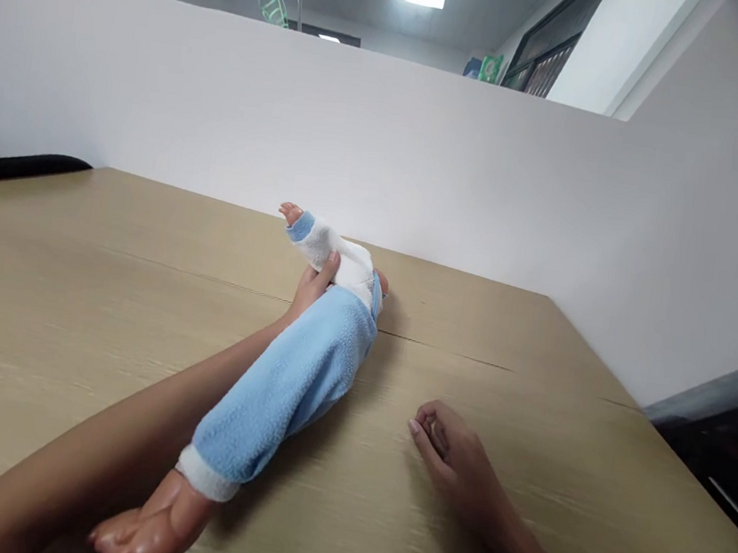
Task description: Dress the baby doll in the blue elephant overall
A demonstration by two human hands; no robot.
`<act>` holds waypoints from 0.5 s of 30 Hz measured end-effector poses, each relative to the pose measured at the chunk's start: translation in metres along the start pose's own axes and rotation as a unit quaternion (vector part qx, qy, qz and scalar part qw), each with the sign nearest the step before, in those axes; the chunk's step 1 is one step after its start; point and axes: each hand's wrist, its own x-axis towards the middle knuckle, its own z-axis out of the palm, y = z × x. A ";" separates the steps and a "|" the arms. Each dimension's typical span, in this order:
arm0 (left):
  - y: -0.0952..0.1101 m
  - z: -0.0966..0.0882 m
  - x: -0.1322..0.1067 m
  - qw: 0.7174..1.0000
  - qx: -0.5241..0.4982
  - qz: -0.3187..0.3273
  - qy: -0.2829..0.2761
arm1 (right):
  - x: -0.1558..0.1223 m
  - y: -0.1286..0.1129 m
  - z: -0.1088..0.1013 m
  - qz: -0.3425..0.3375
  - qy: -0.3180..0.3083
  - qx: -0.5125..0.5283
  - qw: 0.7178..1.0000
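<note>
A doll [293, 375] in a white fleece top and light blue fleece trousers is tilted over the wooden table. My left hand [315, 284] is closed around its upper body, with the thumb pressed on the white top and the other fingers hidden behind. One small arm with a blue cuff points up and left, and the bare feet are toward me at the bottom. The doll's head cannot be made out. To the right of the doll, apart from it, my right hand [449, 443] is loosely curled just over the tabletop with nothing visible in it.
The wooden table [559, 479] has a seam running across it. Behind it rises a white partition [280, 122], with a white wall at the right. A black curved object [25, 170] stands at the left edge, and a dark object [717, 454] beyond the right edge.
</note>
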 end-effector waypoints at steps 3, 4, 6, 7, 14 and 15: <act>-0.004 0.008 -0.002 1.000 0.016 -0.004 -0.012 | 0.000 0.001 0.000 0.004 -0.002 0.014 1.000; -0.005 0.010 -0.003 1.000 0.022 -0.003 -0.022 | 0.000 0.001 -0.001 0.006 -0.004 0.017 1.000; -0.008 0.015 -0.005 0.999 0.033 -0.001 -0.041 | -0.001 0.001 -0.002 0.007 -0.008 0.022 1.000; -0.010 0.018 -0.006 0.998 0.039 0.003 -0.050 | -0.001 0.000 -0.002 0.009 -0.011 0.023 1.000; -0.017 0.040 -0.015 0.985 0.124 0.046 -0.108 | 0.002 0.006 0.002 0.032 0.028 0.096 0.994; -0.018 0.044 -0.017 0.981 0.143 0.055 -0.118 | 0.004 0.009 0.002 0.041 0.043 0.128 0.990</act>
